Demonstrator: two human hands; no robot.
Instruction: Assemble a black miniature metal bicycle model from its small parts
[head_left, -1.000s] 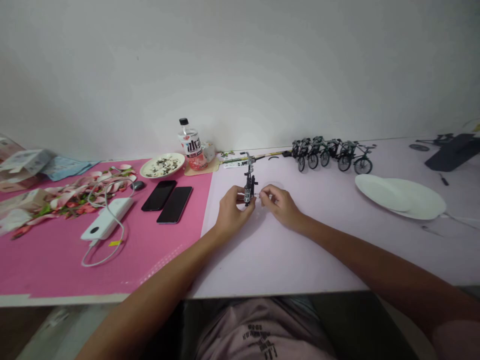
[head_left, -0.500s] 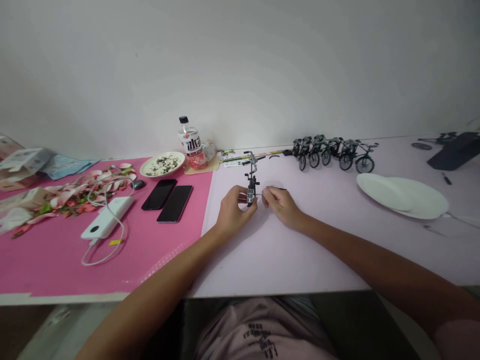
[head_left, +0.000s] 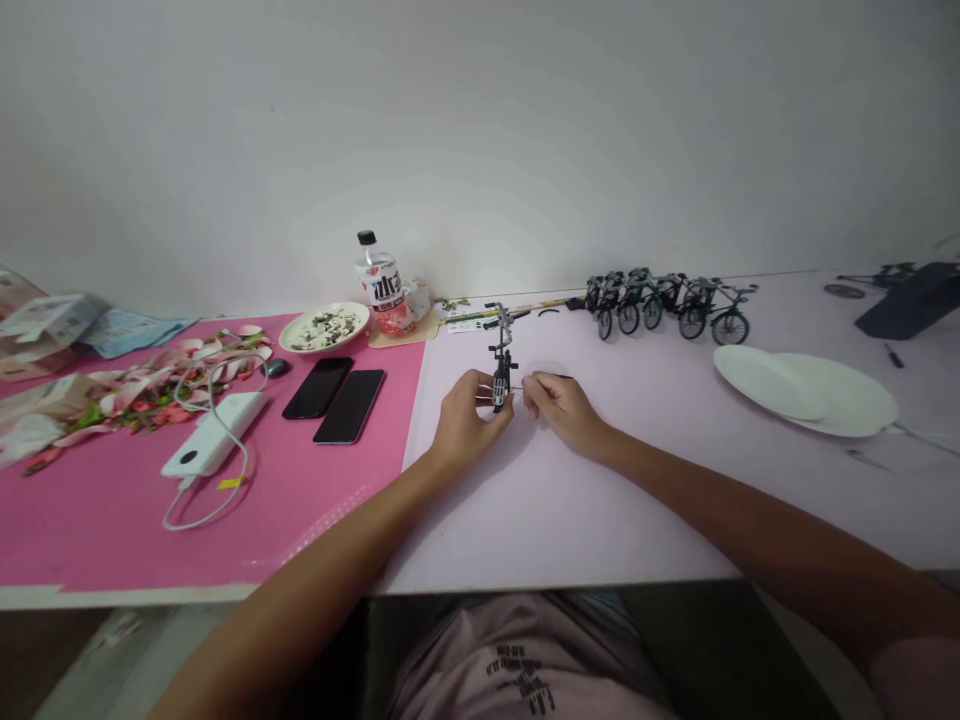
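Observation:
My left hand (head_left: 466, 418) is closed around the rear of a miniature bicycle (head_left: 502, 345), which stands upright with its handlebar end away from me and its silver rear rack toward me. To its right, my right hand (head_left: 561, 408) pinches a small screwdriver (head_left: 517, 389). The thin shaft points left at the bicycle's lower rear, and a dark handle end sticks out behind the fingers. Whether the tip touches a screw is too small to tell. A clear round dish (head_left: 546, 370) lies just behind my right hand.
Several assembled miniature bicycles (head_left: 660, 305) stand at the back right. White plates (head_left: 832, 395) and a dark box (head_left: 911, 305) are farther right. On the pink left side lie two phones (head_left: 350, 407), a white power bank (head_left: 215, 435), petals (head_left: 150, 390), a plate of small parts (head_left: 325, 330) and a bottle (head_left: 384, 285).
Almost nothing differs. Both hands keep their hold on the bicycle and the screwdriver; the bicycle has shifted very slightly to the left.

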